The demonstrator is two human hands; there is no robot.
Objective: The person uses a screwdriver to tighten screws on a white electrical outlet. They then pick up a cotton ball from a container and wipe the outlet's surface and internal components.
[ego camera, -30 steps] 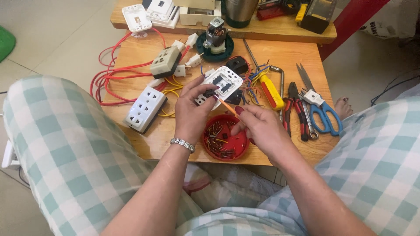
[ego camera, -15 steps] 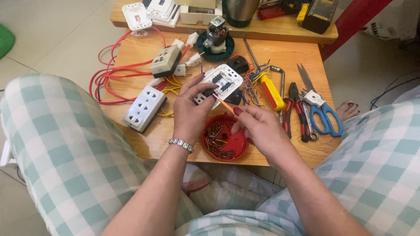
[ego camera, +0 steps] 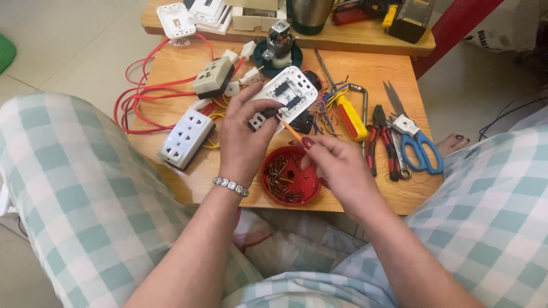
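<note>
Little had shifted over the last second: both hands stayed in the same spot above the low wooden table (ego camera: 171,188), and the slim orange tool had kept its tip at the same corner of the plate, so the fiddly work on that 1 fitting looked to be still going on, by my reckoning.

From the left, a white 3-gang socket block (ego camera: 186,138) lay among red wires (ego camera: 137,100). The left hand (ego camera: 242,140) was curled shut around the white switch plate (ego camera: 288,97), thumb and fingers clamping its lower edge, holding it tilted just above the table. The right hand (ego camera: 337,165) pinched the orange tool (ego camera: 290,130) between thumb and fingertips, over the red bowl of screws (ego camera: 288,178). Further right lay a yellow-handled screwdriver (ego camera: 349,117), red pliers (ego camera: 379,140) and blue scissors (ego camera: 419,145).
</note>
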